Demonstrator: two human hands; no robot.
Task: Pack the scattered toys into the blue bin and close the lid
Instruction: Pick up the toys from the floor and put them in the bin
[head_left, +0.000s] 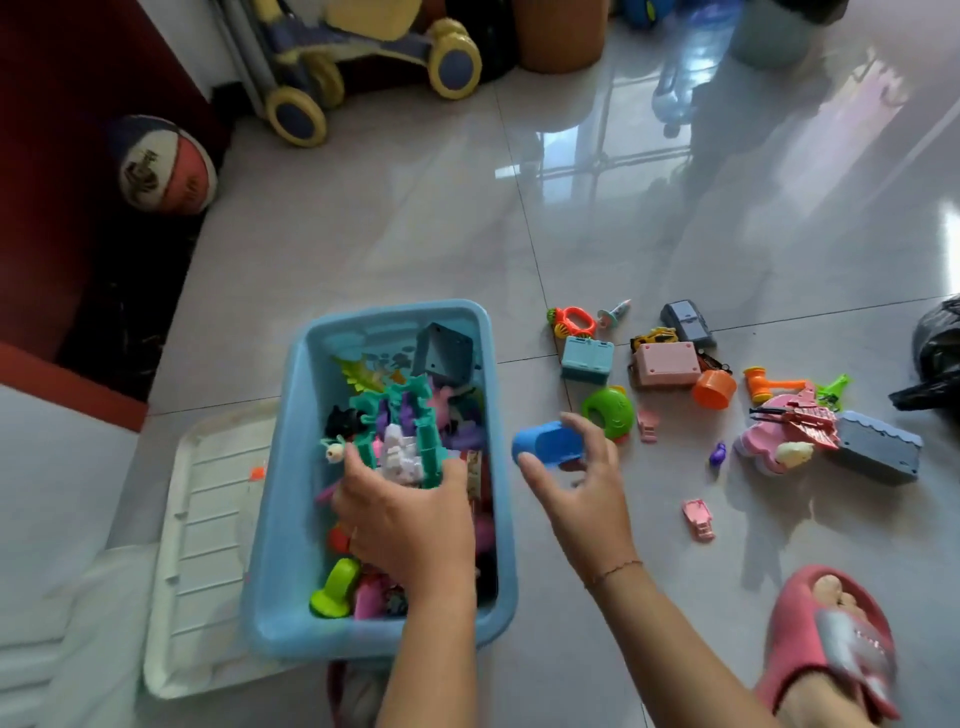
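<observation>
1. Two hands are busy: my left hand (410, 519) is down in the blue bin (283, 493), thumb and fingers curled round the teal toy (410, 415) on top of the pile, while my right hand (576, 483) pinches a blue scoop (545, 441) just beside the bin's right rim
2. I judge the step is getting the scoop in: carry it over the rim, release it low, and press the pile flat with the left so the lid can seat later
3. The white lid (208, 545) lies on the floor, left of the bin and partly under it
4. Unpacked toys lie to my right on the glossy tiled floor (415, 234), among them a green ring (609, 410), pink box (667, 364) and orange cup (714, 388)
5. Further off, a basketball (166, 166) sits by the red wall, a ride-on car (374, 52) behind it
</observation>
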